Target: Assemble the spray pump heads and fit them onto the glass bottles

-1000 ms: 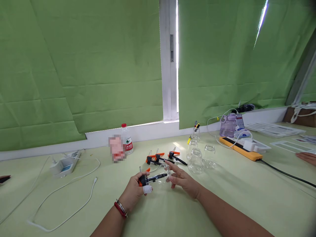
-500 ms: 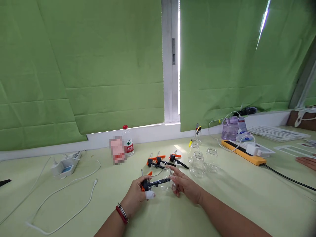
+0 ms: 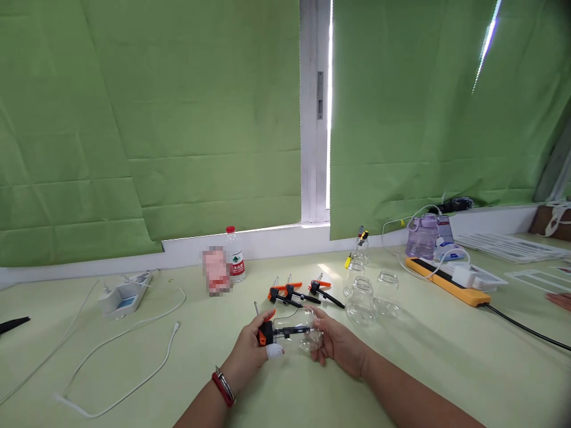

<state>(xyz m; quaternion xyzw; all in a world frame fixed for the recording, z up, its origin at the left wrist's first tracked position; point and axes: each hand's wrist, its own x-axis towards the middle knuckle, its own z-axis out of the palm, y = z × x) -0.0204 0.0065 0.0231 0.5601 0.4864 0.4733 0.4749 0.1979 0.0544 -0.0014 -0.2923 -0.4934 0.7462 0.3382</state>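
My left hand (image 3: 250,351) is closed around the black-and-orange cap of a sprayer head (image 3: 266,333), with white tape on one finger. My right hand (image 3: 341,346) has its fingers wrapped round the base end of a clear bottle (image 3: 307,342), which lies sideways between my hands. The sprayer's black pump tube shows inside the bottle, and its cap is at the bottle's mouth. Whether the cap's thread has caught cannot be told. Just beyond lie three similar sprayer heads (image 3: 292,292). Several clear open bottles (image 3: 361,303) stand to their right.
A water bottle (image 3: 236,261) with a red cap stands at the back beside a pixelated pink item (image 3: 217,271). White cables (image 3: 147,377) and a power strip (image 3: 129,297) lie left. An orange power strip (image 3: 446,282), a purple jug (image 3: 422,238) and another person's hand (image 3: 559,300) are right.
My right hand has brought the clear bottle over the sprayer's pump tube, toward the cap. My left hand keeps its hold on the sprayer head. The view has shifted slightly.
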